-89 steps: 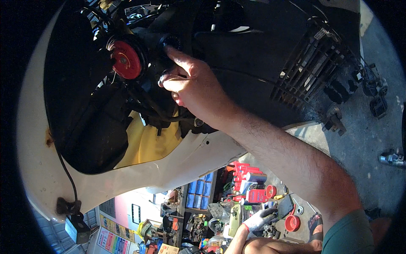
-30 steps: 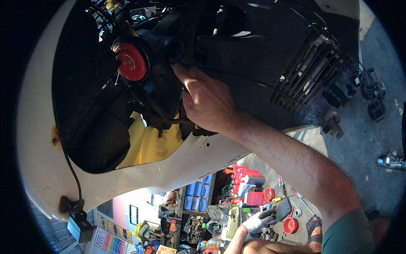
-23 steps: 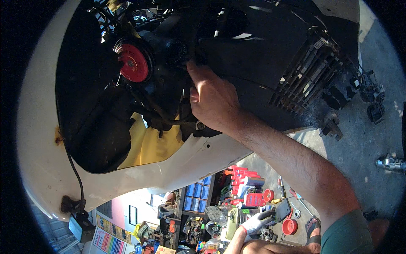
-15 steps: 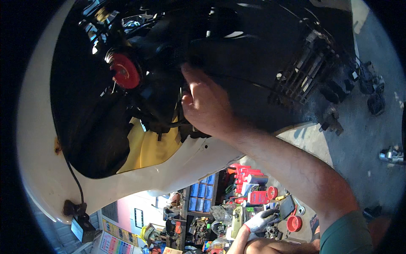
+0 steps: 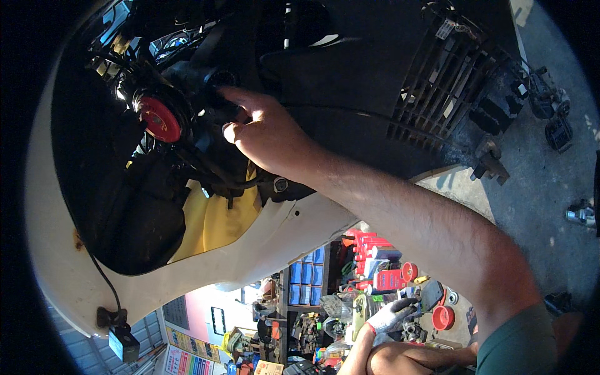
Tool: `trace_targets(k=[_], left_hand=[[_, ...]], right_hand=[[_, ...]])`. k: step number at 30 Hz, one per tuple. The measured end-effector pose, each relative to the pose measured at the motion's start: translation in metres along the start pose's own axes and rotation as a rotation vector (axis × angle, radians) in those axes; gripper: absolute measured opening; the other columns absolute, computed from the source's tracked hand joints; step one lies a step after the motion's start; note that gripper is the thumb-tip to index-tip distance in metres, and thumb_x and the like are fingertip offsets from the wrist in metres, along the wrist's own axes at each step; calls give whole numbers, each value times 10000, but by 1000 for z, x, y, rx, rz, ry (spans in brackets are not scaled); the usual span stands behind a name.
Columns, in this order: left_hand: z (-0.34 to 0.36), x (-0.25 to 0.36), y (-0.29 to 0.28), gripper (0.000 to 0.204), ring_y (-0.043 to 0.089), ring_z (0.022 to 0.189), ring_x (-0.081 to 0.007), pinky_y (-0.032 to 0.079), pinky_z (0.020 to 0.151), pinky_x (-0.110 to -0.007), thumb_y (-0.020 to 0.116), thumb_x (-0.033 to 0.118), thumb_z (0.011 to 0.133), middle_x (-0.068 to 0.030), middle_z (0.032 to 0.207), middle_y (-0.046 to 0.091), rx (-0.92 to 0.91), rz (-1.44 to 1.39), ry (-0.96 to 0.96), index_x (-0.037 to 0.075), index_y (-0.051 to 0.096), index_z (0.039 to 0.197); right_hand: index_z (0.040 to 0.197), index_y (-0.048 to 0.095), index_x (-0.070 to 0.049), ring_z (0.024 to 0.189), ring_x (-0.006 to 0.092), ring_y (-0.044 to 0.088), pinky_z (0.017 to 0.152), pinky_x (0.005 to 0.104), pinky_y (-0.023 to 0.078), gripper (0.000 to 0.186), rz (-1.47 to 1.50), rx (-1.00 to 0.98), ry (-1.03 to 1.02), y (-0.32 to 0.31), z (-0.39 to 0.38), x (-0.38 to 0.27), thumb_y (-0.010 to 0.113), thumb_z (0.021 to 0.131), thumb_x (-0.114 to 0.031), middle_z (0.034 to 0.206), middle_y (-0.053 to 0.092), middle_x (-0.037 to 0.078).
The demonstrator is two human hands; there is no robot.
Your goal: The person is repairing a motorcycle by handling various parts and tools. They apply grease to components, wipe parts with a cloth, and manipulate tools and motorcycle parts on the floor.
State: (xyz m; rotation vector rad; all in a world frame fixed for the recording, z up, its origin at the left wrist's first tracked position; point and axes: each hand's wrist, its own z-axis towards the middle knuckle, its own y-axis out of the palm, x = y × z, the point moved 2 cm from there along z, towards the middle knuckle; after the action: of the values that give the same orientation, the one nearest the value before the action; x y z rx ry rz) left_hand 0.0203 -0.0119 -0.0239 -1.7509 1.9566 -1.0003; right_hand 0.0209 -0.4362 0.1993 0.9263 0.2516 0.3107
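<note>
Bare right hand: index finger and thumb parted, gripping nothing visible.
Dark round ribbed part: at the index fingertip, behind the curved off-white body panel, near the flat red disc; contact unclear.
White-gloved left hand: low; grip cannot be told.
Fingertip step: apparently probing.
Next touch: calls for care in shadow.

Floor, gry conc. On it: 1 rnd. red dish, 1 metal ring, 1 silv. metal pc.

A short, dark green sleeve ends above a bare forearm
</note>
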Motion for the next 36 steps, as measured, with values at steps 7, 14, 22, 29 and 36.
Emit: trace_targets(k=[7, 14, 22, 29, 36], left_hand=[[2, 8, -3, 450, 619, 1089, -140, 495, 942, -293, 594, 322, 1026, -85, 1221, 690, -3, 94, -6, 90, 567, 1411], [-1, 4, 1, 463, 608, 1117, -149, 482, 967, -295, 603, 326, 1019, -96, 1267, 679, -7, -19, -33, 65, 574, 1400], [-1, 10, -1, 471, 597, 1140, -144, 474, 990, -290, 587, 319, 1031, -89, 1293, 663, -11, 91, 24, 62, 547, 1423], [2, 1, -2, 464, 598, 1144, -144, 481, 987, -295, 580, 313, 1037, -82, 1308, 653, -34, 58, 36, 89, 535, 1441], [3, -3, -3, 461, 604, 1144, -144, 486, 976, -294, 574, 322, 1038, -87, 1282, 667, -11, 87, 27, 87, 541, 1434]], right_hand=[[1484, 426, 14, 841, 194, 668, 743, 334, 561, 589, -208, -49, -91, 1, 3, -1, 579, 925, -88, 1100, 684, 185], [1477, 425, 22, 1141, 349, 649, 970, 422, 540, 577, -610, -25, -80, -2, -19, -11, 564, 924, -67, 1275, 620, 252], [1480, 419, 22, 1184, 331, 635, 1020, 394, 529, 575, -563, -37, -203, 5, -22, -3, 567, 932, -70, 1363, 566, 240], [1472, 435, 10, 1040, 315, 679, 906, 404, 591, 592, -766, 16, -187, -2, -24, 4, 580, 901, -43, 1241, 610, 226], [1456, 452, -5, 963, 307, 700, 807, 396, 618, 621, -720, 102, -239, -7, -19, 0, 625, 860, -43, 1146, 635, 221]])
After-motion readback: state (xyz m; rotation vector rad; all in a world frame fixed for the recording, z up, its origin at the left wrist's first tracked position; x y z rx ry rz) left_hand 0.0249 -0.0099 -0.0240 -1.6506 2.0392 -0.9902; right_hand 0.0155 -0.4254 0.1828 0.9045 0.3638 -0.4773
